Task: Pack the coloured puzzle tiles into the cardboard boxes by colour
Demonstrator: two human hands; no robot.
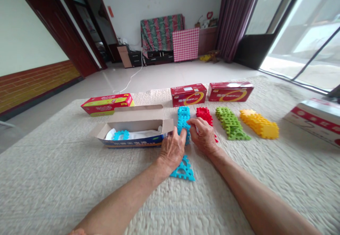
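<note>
A row of blue notched plastic building tiles point(183, 116) stands on the quilted cover in front of me. My left hand point(173, 147) is at the near left side of this row, fingers curled against the tiles. From the right, my right hand point(203, 135) presses bent fingers against the same row. A blue triangular tile point(184, 170) lies flat below my left wrist. Beside my left hand is an open blue carton point(132, 143) with white lining and one blue tile point(121, 135) inside. Partly behind my right hand is a row of red tiles point(203, 113).
Green tiles point(230, 123) and yellow tiles point(259, 124) stand in rows to the right. Beyond are two dark red boxes point(188, 95) point(230, 91) and a red-and-yellow box point(107, 104). A white-and-red box point(316, 119) sits far right. The quilted cover point(66, 182) spreads underneath.
</note>
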